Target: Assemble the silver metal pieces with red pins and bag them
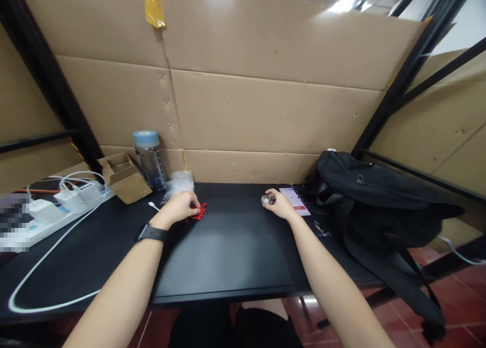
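My left hand, with a dark watch band at the wrist, is at the left part of the black table. Its thumb and fingers are closed in a pinch at a small pile of red cords; the fingertips partly hide what they grip. On the right, my right hand has its fingers curled around a small round shiny object, perhaps glass or metal. Just behind my left hand lie clear plastic bags. A phone with a lit screen lies beside my right hand.
A water bottle and an open cardboard box stand at the back left. A power strip with a white cable lies far left. A black backpack takes up the right side, near a small chain. Cardboard walls close the back.
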The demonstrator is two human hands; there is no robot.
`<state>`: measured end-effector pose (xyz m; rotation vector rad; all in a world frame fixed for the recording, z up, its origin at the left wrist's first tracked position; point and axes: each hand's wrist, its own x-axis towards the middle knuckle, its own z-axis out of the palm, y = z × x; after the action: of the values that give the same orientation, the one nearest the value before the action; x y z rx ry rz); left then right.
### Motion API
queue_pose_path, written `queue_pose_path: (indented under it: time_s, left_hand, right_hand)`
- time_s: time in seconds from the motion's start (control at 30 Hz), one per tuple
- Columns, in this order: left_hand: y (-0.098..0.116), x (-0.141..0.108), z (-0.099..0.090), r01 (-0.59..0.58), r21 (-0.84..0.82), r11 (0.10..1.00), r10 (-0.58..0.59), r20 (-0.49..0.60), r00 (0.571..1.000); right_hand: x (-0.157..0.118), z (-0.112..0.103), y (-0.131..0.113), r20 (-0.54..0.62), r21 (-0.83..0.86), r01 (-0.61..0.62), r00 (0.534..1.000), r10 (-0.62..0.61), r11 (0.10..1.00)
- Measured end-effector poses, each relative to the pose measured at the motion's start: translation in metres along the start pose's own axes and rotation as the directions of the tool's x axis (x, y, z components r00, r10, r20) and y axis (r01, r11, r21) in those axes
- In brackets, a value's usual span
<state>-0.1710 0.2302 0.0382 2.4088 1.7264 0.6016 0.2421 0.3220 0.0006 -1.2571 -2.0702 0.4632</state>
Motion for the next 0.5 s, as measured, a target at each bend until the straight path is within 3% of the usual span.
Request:
queue_pose_path:
  time_s: [0.3,0.5]
  left_hand:
    - [0.011,-0.001,0.004,0.017,0.018,1.0,-0.016,-0.046,0.999]
    - [0.019,-0.003,-0.003,0.066,0.045,0.997,-0.059,-0.138,0.989]
  right_hand:
    - [-0.002,-0.003,-0.013,-0.027,-0.076,0.056,0.998,-0.059,0.996]
    - [-0.002,-0.008,-0.016,-0.021,-0.08,0.066,0.997,-0.068,0.995]
